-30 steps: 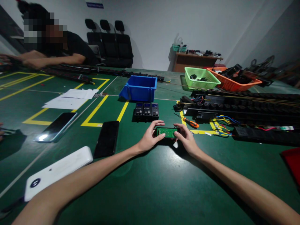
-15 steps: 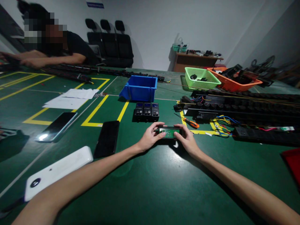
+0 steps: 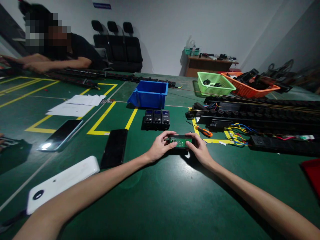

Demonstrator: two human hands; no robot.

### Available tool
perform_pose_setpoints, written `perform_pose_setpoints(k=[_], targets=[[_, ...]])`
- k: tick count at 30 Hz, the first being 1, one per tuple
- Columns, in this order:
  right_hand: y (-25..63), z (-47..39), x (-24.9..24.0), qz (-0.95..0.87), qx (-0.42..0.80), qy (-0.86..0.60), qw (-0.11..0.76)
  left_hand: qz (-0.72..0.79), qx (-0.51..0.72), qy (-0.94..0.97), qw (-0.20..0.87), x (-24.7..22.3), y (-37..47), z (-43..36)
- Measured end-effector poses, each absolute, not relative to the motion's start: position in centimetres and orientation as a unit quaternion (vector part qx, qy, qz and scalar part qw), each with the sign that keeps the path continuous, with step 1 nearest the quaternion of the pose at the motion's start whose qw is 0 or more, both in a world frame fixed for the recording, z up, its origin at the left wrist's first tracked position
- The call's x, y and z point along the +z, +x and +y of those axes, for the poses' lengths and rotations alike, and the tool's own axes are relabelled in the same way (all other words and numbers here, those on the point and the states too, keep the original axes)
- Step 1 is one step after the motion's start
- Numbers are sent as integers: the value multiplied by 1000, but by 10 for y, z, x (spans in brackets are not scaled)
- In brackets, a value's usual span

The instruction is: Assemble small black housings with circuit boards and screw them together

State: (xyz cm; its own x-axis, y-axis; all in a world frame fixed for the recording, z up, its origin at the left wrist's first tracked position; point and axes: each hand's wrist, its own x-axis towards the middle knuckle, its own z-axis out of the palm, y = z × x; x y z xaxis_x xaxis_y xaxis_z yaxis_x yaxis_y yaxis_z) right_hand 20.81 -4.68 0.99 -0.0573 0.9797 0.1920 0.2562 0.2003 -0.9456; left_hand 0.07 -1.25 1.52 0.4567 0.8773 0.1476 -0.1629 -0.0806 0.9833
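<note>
Between my two hands is a green circuit board (image 3: 181,143) set in a black housing. My left hand (image 3: 160,147) grips its left end, thumb on the board's face and fingers behind the far edge. At the right end my right hand (image 3: 199,148) holds it the same way, thumb pressed on the board. The underside of the housing is hidden. Just beyond my hands stand three black modules (image 3: 157,119) with small dark-blue displays, side by side. A screwdriver (image 3: 204,131) with an orange and black handle lies to the right of my right hand.
A blue bin (image 3: 151,94) stands behind the modules. Phones (image 3: 114,148) and a white device (image 3: 63,183) lie left. Black rails with wires (image 3: 255,111), a green basket (image 3: 215,85) and an orange basket (image 3: 251,87) occupy the right. Another person (image 3: 82,50) works at far left.
</note>
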Motion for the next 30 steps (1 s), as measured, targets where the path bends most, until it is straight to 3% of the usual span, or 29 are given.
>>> perform_pose_setpoints(k=[11,30], targets=[[206,-45,11,-655,299,-514,467,289,408,629,596,13,1,-16],[207,-46,8,-668,313,-501,453,302,411,625,592,12,0,-13]])
